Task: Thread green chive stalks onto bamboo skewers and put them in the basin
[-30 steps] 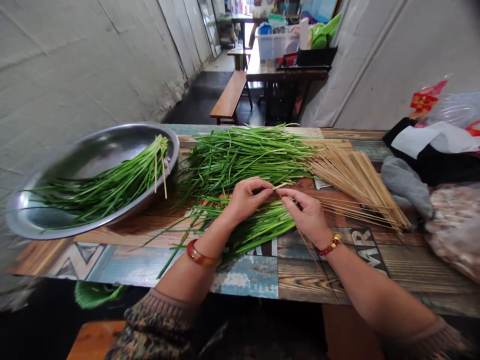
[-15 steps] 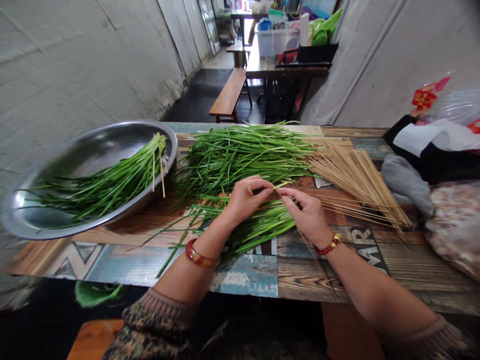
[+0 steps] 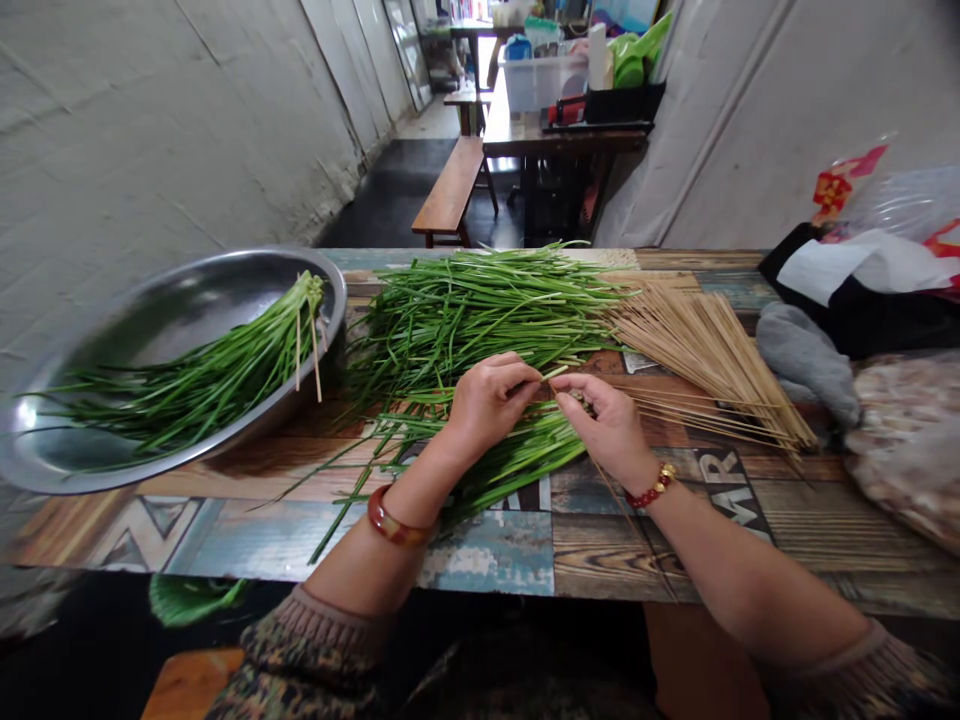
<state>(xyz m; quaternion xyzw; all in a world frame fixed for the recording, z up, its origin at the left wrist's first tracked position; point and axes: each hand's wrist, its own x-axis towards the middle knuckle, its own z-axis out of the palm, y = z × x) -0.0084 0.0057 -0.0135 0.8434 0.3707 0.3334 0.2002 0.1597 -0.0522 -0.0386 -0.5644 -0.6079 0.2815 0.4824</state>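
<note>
Close together over the table point(image 3: 487, 550), both my hands are pinched at their fingertips. My left hand point(image 3: 487, 402) holds the pale end of a garlic chive point(image 3: 555, 372). My right hand point(image 3: 609, 425) grips thin bamboo skewers point(image 3: 628, 515), whose long ends slant down toward the table's front edge; their tips meet the chive between my fingers. Beneath my hands lies a small bunch of chives point(image 3: 517, 465), and behind them spreads a larger chive pile point(image 3: 480, 315). Loose bamboo skewers point(image 3: 720, 365) fan out to the right.
At left, a steel basin point(image 3: 334, 300) holds skewered chives point(image 3: 202, 375). A grey cloth-like bundle point(image 3: 806, 365) and a clear bag of pale pieces point(image 3: 904, 430) lie at right, near a black bag point(image 3: 892, 325). A bench point(image 3: 454, 190) and another table point(image 3: 562, 140) stand beyond.
The view has shifted slightly, so everything sits a little further left. My hands stay pinched together, with the left fingertips a touch further from the right ones.
</note>
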